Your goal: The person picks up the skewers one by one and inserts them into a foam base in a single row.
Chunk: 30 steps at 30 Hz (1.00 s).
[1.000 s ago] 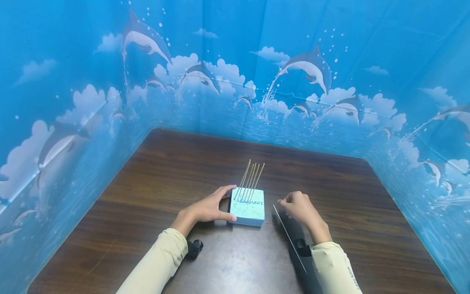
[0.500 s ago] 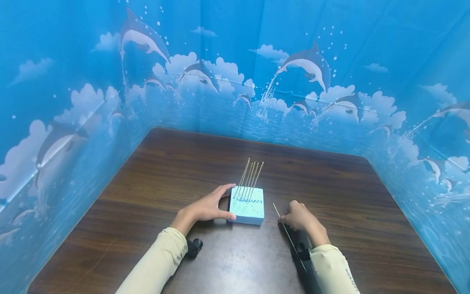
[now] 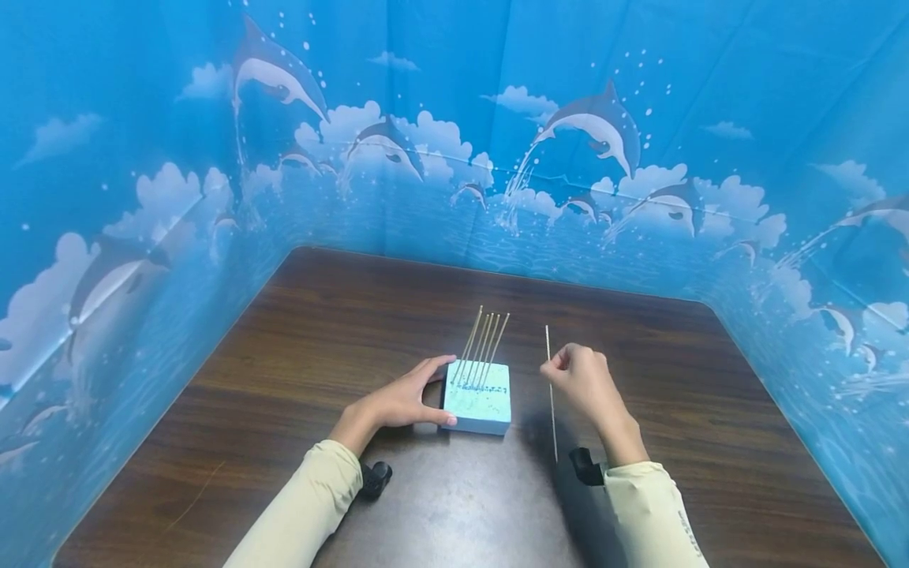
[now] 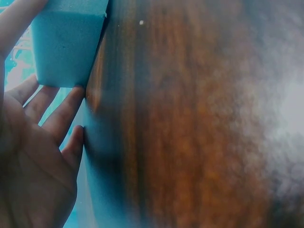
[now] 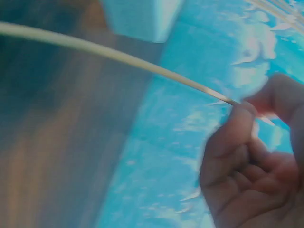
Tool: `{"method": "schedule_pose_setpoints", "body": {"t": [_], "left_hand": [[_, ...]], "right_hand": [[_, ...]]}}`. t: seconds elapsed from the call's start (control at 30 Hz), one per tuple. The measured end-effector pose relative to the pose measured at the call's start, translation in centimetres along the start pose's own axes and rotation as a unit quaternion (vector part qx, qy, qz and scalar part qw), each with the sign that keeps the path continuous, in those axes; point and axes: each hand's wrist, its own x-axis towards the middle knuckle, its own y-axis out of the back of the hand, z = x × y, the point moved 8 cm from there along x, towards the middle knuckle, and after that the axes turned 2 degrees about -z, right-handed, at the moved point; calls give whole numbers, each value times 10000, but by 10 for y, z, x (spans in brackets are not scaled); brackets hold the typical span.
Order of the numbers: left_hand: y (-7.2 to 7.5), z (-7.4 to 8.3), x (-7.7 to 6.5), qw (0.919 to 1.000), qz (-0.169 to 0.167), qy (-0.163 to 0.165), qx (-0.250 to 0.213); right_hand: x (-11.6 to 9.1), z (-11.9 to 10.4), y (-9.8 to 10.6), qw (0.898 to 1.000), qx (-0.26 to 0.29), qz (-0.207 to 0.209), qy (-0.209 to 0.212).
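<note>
A light blue foam block (image 3: pixel 480 412) sits on the table, with several thin sticks (image 3: pixel 486 339) standing in a row in its top, leaning slightly to the right. My left hand (image 3: pixel 396 402) holds the block by its left side, thumb at the near corner and fingers toward the far one. The left wrist view shows those fingertips (image 4: pixel 76 92) against the block's side. To the right of the block, my right hand (image 3: pixel 584 385) pinches a thin wooden stick (image 3: pixel 553 418) between thumb and forefinger. That stick is nearly upright in the head view, its lower part hanging below the fingers.
The dark wood-grain table (image 3: pixel 355 315) bears the block. Blue curtains (image 3: pixel 440 71) printed with dolphins and clouds enclose its far edge and sides. Black wrist cameras (image 3: pixel 375 480) sit at both wrists, the right wrist camera (image 3: pixel 585 467) close to the hanging stick.
My right hand has reached down to the stick lying to the right of the block, pinched it and lifted it, turning it more upright. My left hand and the block stay put.
</note>
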Motion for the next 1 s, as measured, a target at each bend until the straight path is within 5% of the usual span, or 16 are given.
{"method": "schedule_pose_setpoints", "body": {"t": [0.2,0.33,0.53,1.0], "left_hand": [[0,1,-1,10000,-24,-14,-74],[0,1,-1,10000,-18,-2,-83],[1,2,-2,10000,-8,8,-84],[1,0,0,10000,10,74,-22]], "right_hand": [[2,-43,36,9826,350,1575,916],[2,-60,38,9672,639,2045,1365],[5,-68,28,9607,938,2074,1587],[5,-73,11,9657,948,1785,1630]]}}
